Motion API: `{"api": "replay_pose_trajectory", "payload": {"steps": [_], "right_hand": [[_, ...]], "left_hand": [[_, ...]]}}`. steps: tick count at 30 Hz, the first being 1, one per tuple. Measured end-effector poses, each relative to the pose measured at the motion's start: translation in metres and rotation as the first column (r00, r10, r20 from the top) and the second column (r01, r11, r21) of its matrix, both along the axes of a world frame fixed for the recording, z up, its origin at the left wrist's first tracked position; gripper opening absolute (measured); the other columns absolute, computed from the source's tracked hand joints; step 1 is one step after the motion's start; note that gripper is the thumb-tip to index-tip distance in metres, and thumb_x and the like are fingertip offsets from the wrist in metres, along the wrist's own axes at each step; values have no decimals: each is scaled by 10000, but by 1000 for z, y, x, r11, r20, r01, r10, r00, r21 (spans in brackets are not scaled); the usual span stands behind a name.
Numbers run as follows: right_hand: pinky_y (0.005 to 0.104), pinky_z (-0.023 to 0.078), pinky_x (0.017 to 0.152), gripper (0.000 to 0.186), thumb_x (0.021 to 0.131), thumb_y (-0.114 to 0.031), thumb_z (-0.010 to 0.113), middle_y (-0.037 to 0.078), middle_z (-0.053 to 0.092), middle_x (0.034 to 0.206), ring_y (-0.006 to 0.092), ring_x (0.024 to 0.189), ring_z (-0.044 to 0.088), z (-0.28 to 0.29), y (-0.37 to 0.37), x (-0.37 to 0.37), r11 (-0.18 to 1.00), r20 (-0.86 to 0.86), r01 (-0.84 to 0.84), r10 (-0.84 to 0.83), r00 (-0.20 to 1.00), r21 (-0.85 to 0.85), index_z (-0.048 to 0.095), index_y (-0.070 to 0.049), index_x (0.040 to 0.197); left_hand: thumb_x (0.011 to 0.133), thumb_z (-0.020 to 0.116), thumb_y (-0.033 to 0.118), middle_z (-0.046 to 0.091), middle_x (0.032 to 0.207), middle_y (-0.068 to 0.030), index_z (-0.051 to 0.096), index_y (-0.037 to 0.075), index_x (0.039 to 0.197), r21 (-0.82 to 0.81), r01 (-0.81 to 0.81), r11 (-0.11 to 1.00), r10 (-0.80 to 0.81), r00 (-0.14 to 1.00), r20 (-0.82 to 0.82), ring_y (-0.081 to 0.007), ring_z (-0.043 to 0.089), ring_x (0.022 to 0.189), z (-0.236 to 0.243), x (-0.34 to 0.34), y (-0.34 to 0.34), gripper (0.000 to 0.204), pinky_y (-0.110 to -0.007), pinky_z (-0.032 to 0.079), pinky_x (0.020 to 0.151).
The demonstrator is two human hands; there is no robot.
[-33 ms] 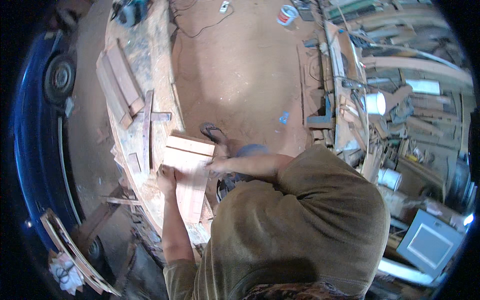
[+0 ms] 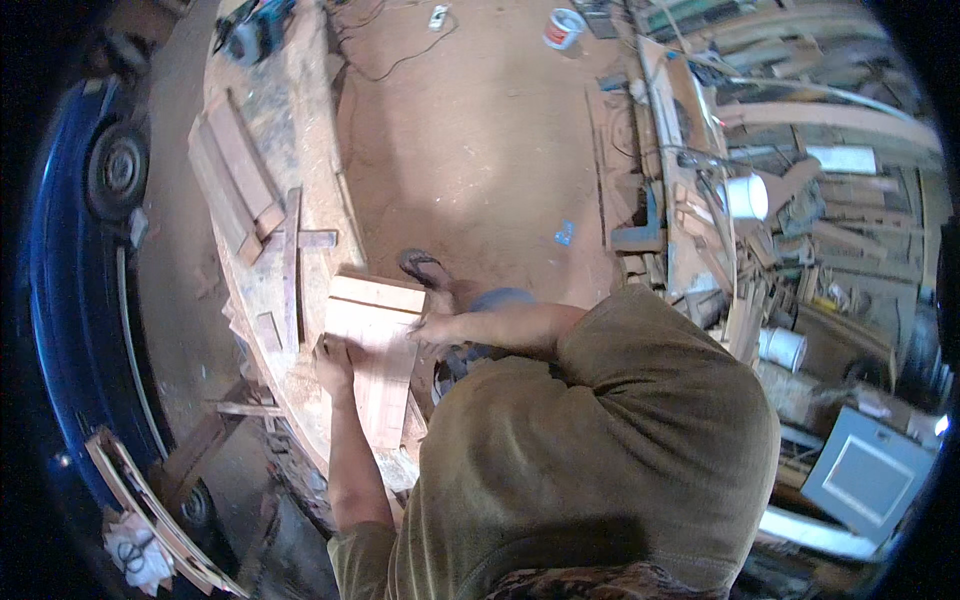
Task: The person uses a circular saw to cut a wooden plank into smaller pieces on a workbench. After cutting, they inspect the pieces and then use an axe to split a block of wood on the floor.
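A pale wooden panel [image 2: 372, 345] lies slantwise over the near part of the workbench, with a dark line running across it close to its far end. My left hand [image 2: 334, 362] is closed on the panel's left edge, its fingers curled. On the opposite edge my right hand [image 2: 434, 329] is closed too, with its fingers partly hidden. Just beyond my left hand, a long narrow wood strip [image 2: 292, 270] lies on the bench, crossed by a shorter dark piece [image 2: 318, 239]. A small wood block [image 2: 268, 331] rests beside them.
Several long boards [image 2: 236, 170] lie farther up the workbench [image 2: 300, 130], and a power tool [image 2: 245, 38] stands at its far end. A blue car [image 2: 75, 280] is at the left. Wood scraps and white buckets [image 2: 746, 198] crowd the right. A cable [image 2: 385, 72] crosses the floor.
The whole view has shifted slightly. Both hands keep the same hold on the wooden panel.
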State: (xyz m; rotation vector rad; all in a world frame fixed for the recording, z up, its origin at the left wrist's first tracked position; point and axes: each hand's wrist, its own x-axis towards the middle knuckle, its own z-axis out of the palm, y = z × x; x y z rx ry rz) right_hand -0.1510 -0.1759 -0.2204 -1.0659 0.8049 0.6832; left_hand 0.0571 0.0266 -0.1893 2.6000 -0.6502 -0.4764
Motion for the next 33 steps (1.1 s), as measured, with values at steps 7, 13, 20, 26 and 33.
{"api": "replay_pose_trajectory", "payload": {"steps": [7,13,20,26,33], "right_hand": [[448,590,873,642,1002,-438,631,255,654,1265,344,1085,688,1,-78,-90,902,21,423,-423,906,-89,507,40,1412],[452,566,934,665,1017,-521,553,257,646,1252,359,1104,670,-21,-112,-258,750,19,585,-611,792,-309,518,31,1387],[388,533,622,430,1017,-380,590,118,686,954,219,709,642,-5,-120,-382,740,-223,452,-613,758,-498,617,-47,1288],[356,531,630,375,997,-369,636,100,683,930,202,734,643,-54,-186,-455,706,-225,441,-637,737,-554,672,-36,1167],[349,534,632,324,987,-338,627,83,667,851,184,708,630,-72,-334,-485,573,-4,661,-757,654,-484,687,-25,1043]], "left_hand": [[1031,619,393,628,597,-57,614,17,677,-321,-315,893,146,879,-454,-118,594,538,36,-81,-7,516,-288,468,538],[1033,632,294,682,747,-70,674,-27,931,-542,-357,761,-36,811,-584,-113,633,655,68,-174,-49,340,-259,528,632],[1062,575,292,709,874,-81,670,-3,1034,-677,-165,718,-440,646,-624,-142,664,841,248,-229,-167,312,-307,537,771],[1053,542,405,749,984,-181,713,-23,1024,-995,-79,59,-997,36,-62,-287,714,847,444,-319,-289,462,-457,557,870],[1079,427,449,747,942,-193,669,-1,1005,-993,-68,102,-900,-431,-63,-357,738,872,476,-431,-455,517,-497,551,841]]}}
